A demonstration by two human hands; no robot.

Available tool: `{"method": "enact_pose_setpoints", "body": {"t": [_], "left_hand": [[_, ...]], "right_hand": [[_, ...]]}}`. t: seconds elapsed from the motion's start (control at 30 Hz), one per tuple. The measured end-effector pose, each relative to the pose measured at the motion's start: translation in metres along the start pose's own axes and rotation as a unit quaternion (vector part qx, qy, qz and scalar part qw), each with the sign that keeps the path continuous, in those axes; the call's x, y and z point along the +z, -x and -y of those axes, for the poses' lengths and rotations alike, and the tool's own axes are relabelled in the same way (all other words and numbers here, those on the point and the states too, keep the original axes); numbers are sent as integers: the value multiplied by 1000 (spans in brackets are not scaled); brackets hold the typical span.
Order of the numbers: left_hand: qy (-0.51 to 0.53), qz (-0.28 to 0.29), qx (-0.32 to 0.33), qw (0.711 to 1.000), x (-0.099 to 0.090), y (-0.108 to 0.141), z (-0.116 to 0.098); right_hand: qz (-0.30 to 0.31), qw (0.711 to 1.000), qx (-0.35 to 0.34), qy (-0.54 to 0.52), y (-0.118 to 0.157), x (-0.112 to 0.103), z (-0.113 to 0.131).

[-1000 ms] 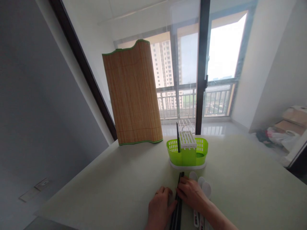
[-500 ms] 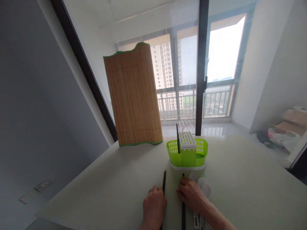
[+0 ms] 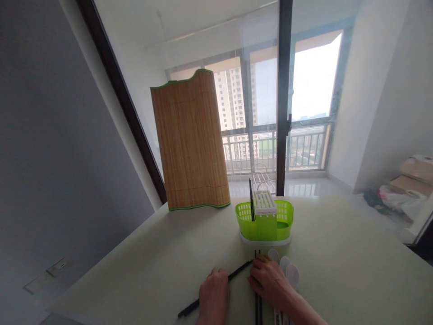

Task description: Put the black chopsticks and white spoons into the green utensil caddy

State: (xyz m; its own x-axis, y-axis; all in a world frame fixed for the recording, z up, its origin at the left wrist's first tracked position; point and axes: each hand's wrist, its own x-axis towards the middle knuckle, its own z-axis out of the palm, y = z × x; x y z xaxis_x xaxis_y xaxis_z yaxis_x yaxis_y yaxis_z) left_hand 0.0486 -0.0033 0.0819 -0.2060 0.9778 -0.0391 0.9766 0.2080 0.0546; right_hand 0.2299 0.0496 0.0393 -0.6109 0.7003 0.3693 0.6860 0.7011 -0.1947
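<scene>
My left hand (image 3: pixel 214 295) is closed around a pair of black chopsticks (image 3: pixel 240 270), which slant from lower left to upper right. Their far tips come close to my right hand (image 3: pixel 269 277). That hand's fingers are bent over more black chopsticks (image 3: pixel 258 311) pointing away from me on the table; the fingertips are partly hidden. Beside it on the right lie several white spoons (image 3: pixel 292 275), their handles partly covered by my right forearm. Beyond both hands stands a bright green utensil basket (image 3: pixel 265 234) with a white base and a white slotted top, and black chopsticks (image 3: pixel 251 198) upright in its left compartment.
A bamboo mat (image 3: pixel 192 144) with green edging stands upright at the table's (image 3: pixel 338 253) far left. Behind the table is a glass door with a dark frame (image 3: pixel 282 99). A wire rack (image 3: pixel 264 180) shows through the glass. Boxes and bags (image 3: pixel 406 189) lie on the floor at right.
The chopsticks in my left hand have swung from nearly straight ahead to a diagonal, tips toward my right hand. Two chopstick ends now show beyond my right hand, which has barely moved.
</scene>
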Motion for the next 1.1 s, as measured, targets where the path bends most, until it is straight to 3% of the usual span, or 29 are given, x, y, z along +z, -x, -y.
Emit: {"method": "enact_pose_setpoints", "body": {"t": [0.17, 0.27, 0.4, 0.5, 0.67, 0.83, 0.97, 1.1], "left_hand": [[33, -13, 15, 999, -9, -1, 10], [139, -51, 39, 988, -19, -5, 11], [331, -116, 103, 931, -32, -3, -2], [412, -134, 122, 893, -37, 3, -14], [470, -111, 130, 866, -35, 8, -17], [539, -52, 157, 826, -28, 4, -6], [540, -44, 137, 829, -30, 4, 0], [491, -71, 170, 851, -46, 6, 3]], "right_hand": [[-1, 1000, -3, -20, 0, 1, 2], [-8, 997, 2, -76, 1, 2, 7], [7, 981, 19, -194, 4, 4, 16], [14, 968, 30, -248, 5, 8, 21], [-16, 954, 5, -299, 1, 19, 18], [-11, 967, 6, -256, 3, 27, 13], [15, 979, 25, -203, 4, 29, 14], [33, 982, 20, -184, 2, 25, 14]]}}
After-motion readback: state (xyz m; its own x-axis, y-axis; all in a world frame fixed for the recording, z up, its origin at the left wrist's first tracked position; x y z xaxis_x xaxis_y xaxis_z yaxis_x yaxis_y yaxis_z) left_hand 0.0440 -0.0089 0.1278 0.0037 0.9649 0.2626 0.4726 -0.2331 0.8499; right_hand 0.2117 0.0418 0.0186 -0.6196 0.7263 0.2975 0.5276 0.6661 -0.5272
